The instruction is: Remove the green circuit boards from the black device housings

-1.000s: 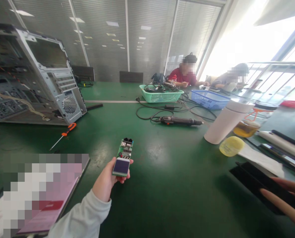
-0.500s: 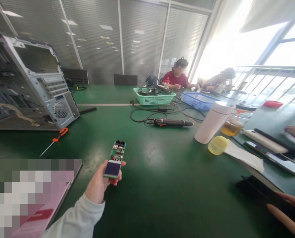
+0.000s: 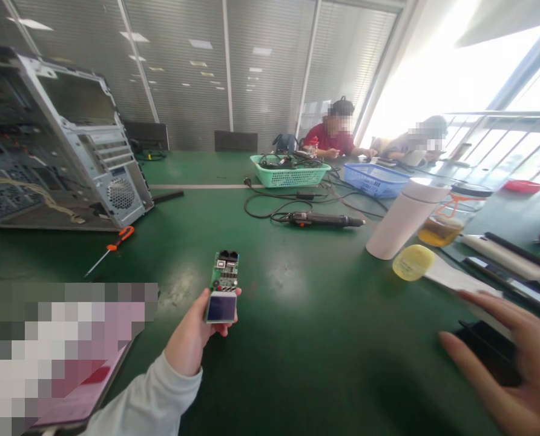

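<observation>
My left hand (image 3: 192, 336) is closed around a small green circuit board with a dark square screen (image 3: 221, 307), held up above the table. Black sockets and chips show on the board's far end. At the lower right, my right hand (image 3: 510, 357) is open, its thumb and fingers spread over a flat black object (image 3: 483, 345) whose kind I cannot make out. Part of that object is hidden behind the hand, and whether they touch is unclear.
An opened computer case (image 3: 92, 145) stands at the left, near an orange-handled screwdriver (image 3: 111, 247). A corded electric screwdriver (image 3: 324, 219), a green basket (image 3: 292, 177), a blue basket (image 3: 374, 181) and a white tumbler (image 3: 399, 221) lie ahead. Two people sit beyond.
My right hand has come further into view, and its fingers are now spread around the black object. My left hand still holds the circuit board. The whole view has shifted slightly.
</observation>
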Demonstrator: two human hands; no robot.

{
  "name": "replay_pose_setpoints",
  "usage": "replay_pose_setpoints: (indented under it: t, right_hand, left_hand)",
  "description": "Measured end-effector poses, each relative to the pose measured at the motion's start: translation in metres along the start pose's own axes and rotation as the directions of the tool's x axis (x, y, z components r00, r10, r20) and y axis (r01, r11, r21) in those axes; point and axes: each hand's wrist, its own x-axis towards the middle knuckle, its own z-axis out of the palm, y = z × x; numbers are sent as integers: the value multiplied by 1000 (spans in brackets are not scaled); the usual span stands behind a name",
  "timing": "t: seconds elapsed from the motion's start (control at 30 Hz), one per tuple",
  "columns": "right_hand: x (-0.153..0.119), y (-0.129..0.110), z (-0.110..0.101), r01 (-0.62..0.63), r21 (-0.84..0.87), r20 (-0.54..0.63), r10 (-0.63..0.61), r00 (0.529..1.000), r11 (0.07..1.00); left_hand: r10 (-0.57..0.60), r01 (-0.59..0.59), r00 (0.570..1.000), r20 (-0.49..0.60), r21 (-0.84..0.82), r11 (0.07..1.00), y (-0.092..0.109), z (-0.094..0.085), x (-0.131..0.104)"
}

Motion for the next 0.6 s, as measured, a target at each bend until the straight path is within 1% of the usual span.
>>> replay_pose_setpoints:
  t: [0.03,0.07,0.13,0.2,0.23,0.27,0.3,0.37,0.4,0.43,0.47,0.5,0.53,0.6]
  right_hand:
    - [14,-29,5,50,159,63,-60,996,986]
    - [26,-57,11,57,279,100,-88,991,959]
    - [46,-106,25,149,452,106,-219,970,879]
    - [60,-141,40,238,531,81,-328,941,813]
    - [65,-152,47,293,540,67,-387,920,789]
    - [69,-161,53,350,537,53,-444,894,768]
    - [71,-166,60,401,531,44,-497,866,746]
    - [72,-169,71,457,542,40,-565,824,705]
    - [72,-169,75,462,560,43,-582,812,687]
    - [70,-167,79,457,582,50,-591,805,673]
    - [69,-165,82,448,598,56,-593,804,664]
    - [67,-163,83,444,605,57,-592,804,661]
    - [66,-161,83,451,601,55,-597,800,660]
    - [64,-159,82,486,577,40,-618,785,656]
  left_hand:
    - [12,-11,999,-43,14,1000,-2,4,-3]
    - [56,-53,996,-67,40,998,-3,9,-6]
    - [158,-146,985,-73,146,978,-3,15,-14]
    - [248,-235,969,-4,314,920,1,17,-21]
    - [305,-293,951,42,426,856,4,16,-24]
    - [378,-366,921,96,544,755,7,15,-26]
    - [456,-442,876,160,647,622,10,13,-27]
    - [591,-556,749,298,768,318,14,9,-28]
    - [631,-588,686,362,787,187,15,8,-28]
    - [658,-608,629,414,789,84,15,6,-28]
    - [673,-618,584,454,786,6,15,6,-28]
    - [679,-622,552,484,781,-52,14,6,-28]
    - [682,-624,529,506,776,-91,14,7,-28]
    - [689,-629,507,518,769,-116,13,9,-30]
